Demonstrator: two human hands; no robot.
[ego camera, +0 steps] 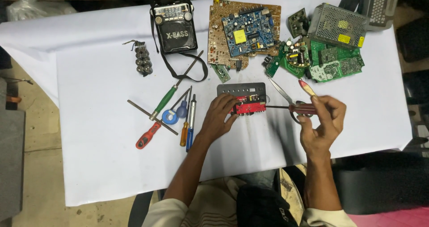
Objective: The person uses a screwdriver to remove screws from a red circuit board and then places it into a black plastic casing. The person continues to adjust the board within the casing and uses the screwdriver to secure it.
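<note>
White cloth [103, 133] is covering the table; left hand [219, 117] is gripping a red circuit board [249, 105], right hand [322, 120] is clenching a screwdriver [290, 107] touching it.

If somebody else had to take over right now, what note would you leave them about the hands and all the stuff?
Left hand: pressing down on the small red circuit board, which lies on a dark panel.
Right hand: gripping a red-handled screwdriver, its tip at the board's right edge.
Nearby: scissors behind the screwdriver; spare screwdrivers to the left; black radio and a heap of circuit boards at the back.
Done: board out on the table. Left: work at that edge.
</note>
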